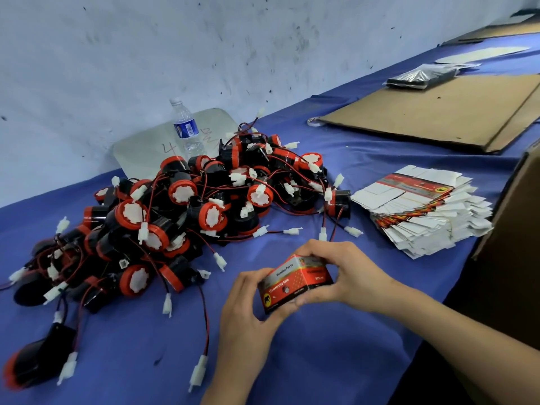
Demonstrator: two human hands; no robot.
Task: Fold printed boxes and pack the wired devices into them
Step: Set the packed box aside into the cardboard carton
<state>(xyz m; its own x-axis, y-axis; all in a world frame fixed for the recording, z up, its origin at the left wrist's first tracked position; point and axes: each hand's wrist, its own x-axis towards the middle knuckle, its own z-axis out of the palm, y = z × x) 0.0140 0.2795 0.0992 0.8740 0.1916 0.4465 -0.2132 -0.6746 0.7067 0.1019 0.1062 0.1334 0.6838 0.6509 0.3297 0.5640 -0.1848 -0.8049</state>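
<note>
Gripping a folded printed box [295, 283] from both ends, the person holds it over the near part of the blue-covered table [292, 361]. The left hand [248, 314] curls its fingers round the box's left end. The right hand [346, 276] clamps the right end, fingers bent over the far top edge and thumb against the near face. Whether the box rests on the cloth cannot be told. A tangled pile of red-and-black wired devices [190, 206] lies to the left, well apart from the box. A fanned stack of flat printed boxes [423, 211] sits to the right, beside a brown carton [514, 229]. A water bottle [185, 127] stands behind the pile, and a cardboard sheet [432, 112] lies farther back.
</note>
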